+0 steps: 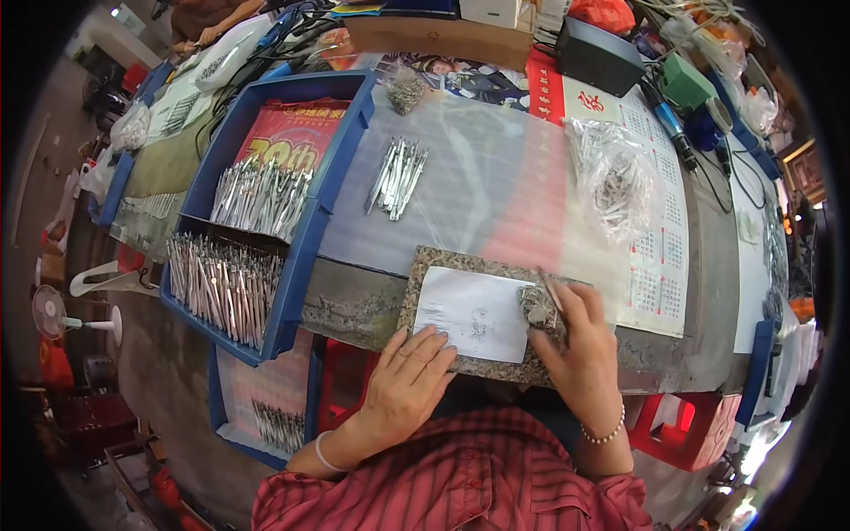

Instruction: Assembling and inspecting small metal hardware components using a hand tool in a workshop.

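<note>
A white sheet of paper (474, 305) lies on a speckled stone slab (434, 258) at the table's near edge. Tiny dark bits are scattered over the sheet, with short thin pieces at its left. My left hand (412, 376) rests with fingers stretched out on the sheet's lower left corner. On the slab's right side, my right hand (580, 350) is closed around a thin, stick-like tool (546, 285); whether it is tweezers I cannot tell. Between its thumb and fingers sits a small clear bag of tiny parts (537, 309), which the hand seems to touch.
To the left stands a blue tray (305, 239) with many slim metal instruments (226, 288). A bundle of similar instruments (398, 181) lies mid-table. Clear bags of metal pieces (620, 190) rest on a calendar sheet at right. Another person's hand (208, 35) shows far left.
</note>
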`<action>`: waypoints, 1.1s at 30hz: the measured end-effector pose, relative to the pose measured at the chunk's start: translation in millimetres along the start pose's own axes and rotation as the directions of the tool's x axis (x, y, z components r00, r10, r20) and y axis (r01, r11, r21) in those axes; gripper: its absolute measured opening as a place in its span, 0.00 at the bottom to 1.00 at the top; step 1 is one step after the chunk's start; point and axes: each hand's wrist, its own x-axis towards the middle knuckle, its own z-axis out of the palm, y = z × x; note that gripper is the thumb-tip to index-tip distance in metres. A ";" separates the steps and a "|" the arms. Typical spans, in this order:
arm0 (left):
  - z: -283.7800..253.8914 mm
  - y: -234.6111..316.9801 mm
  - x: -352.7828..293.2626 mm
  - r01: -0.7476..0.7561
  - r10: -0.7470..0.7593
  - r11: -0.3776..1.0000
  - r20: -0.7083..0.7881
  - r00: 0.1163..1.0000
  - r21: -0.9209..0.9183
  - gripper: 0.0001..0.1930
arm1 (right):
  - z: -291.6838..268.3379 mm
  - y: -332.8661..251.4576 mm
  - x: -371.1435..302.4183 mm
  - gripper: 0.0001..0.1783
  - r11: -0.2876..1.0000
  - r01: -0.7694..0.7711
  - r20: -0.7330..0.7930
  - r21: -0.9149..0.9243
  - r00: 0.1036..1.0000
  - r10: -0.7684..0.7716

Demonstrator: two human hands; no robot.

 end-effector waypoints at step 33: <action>21.3 25.6 32.6 -0.368 0.360 0.920 -0.077 0.930 -0.136 0.24 | -13.2 36.0 -11.9 0.12 0.880 -0.179 0.110 0.439 0.983 0.145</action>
